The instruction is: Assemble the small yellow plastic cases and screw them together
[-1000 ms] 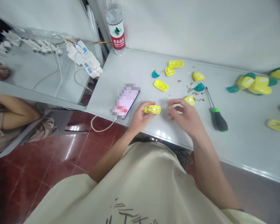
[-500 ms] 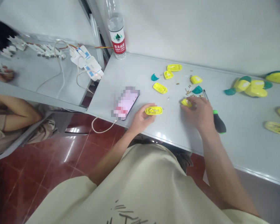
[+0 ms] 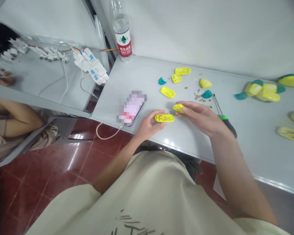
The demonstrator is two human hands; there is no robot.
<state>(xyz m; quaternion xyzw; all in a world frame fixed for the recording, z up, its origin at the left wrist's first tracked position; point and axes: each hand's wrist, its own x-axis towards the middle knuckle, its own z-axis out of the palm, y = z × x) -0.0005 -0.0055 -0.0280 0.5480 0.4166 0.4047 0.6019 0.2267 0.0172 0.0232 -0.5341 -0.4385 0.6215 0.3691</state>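
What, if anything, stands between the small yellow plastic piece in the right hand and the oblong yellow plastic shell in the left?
Nothing visible: only a gap separates the yellow piece in the right hand from the oblong shell in the left hand.

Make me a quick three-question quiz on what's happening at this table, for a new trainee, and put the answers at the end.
1. Multiple choice: what is the left hand holding?
A) a bottle
B) a yellow shell
C) a charging cable

2. True or false: the right hand is holding the phone.

3. Short answer: which tool lies on the table beside the right hand?

Key:
1. B
2. False; it holds a small yellow piece.
3. A screwdriver.
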